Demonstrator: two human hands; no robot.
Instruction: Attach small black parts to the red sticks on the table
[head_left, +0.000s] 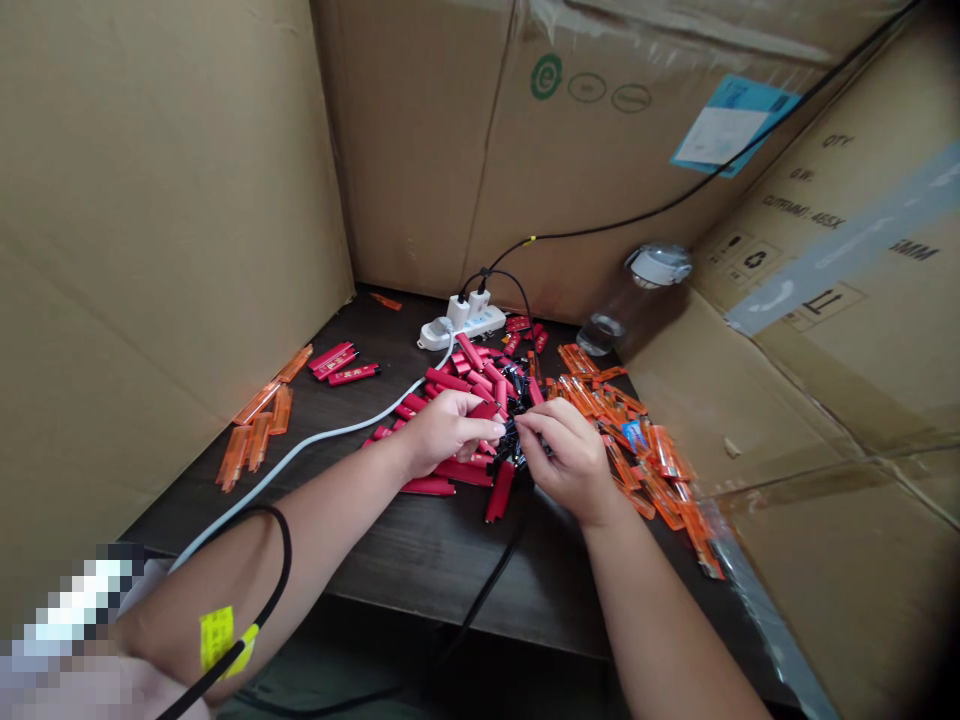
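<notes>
My left hand (444, 432) is closed on a red lighter (484, 410), with the thumb along its near side. Close on the right, my right hand (564, 452) has its thumb and fingertips pinched by the lighter's end; what sits between them, if anything, is too small to make out. Under and around both hands lies a heap of red lighters (500, 492), with black parts (517, 378) mixed among them. Several clear orange lighters (585, 395) are spread beside my right hand, running down the table's right side.
A white power strip (491, 322) with plugged-in chargers stands behind the heap. A white cable (322, 437) crosses the table (390, 540). A clear bottle (604, 325) leans at back right. Cardboard boxes (420, 150) wall the sides and back. More orange lighters (259, 435) lie left.
</notes>
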